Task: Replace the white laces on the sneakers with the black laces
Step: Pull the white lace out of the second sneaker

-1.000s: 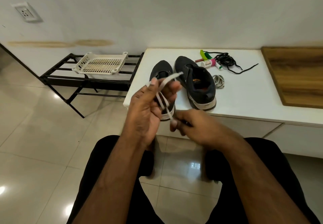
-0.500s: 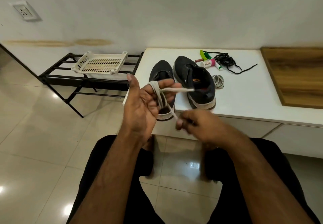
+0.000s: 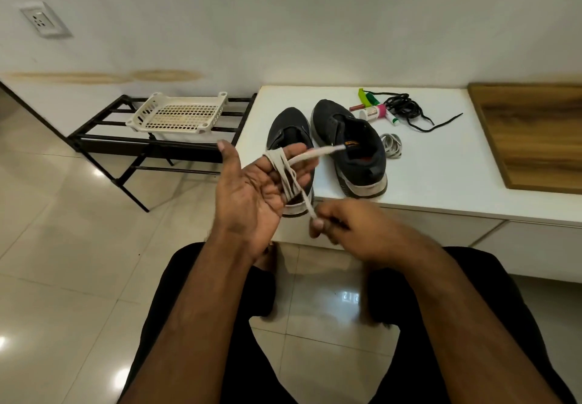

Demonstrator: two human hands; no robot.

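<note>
White lace [image 3: 288, 173] coiled round left hand [image 3: 255, 189] fingers, palm up, fingers straight; right hand [image 3: 343, 230] pinching tail below. Soft, limp, light, so grip near tip. Sneakers [image 3: 346, 148] unlaced on bench [image 3: 441, 164], black laces [image 3: 406, 109] behind them

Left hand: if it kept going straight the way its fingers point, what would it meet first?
Probably the near sneaker on the white table, right behind the fingertips of the left hand, which is wrapped in the white lace. Depth is unclear.
</note>
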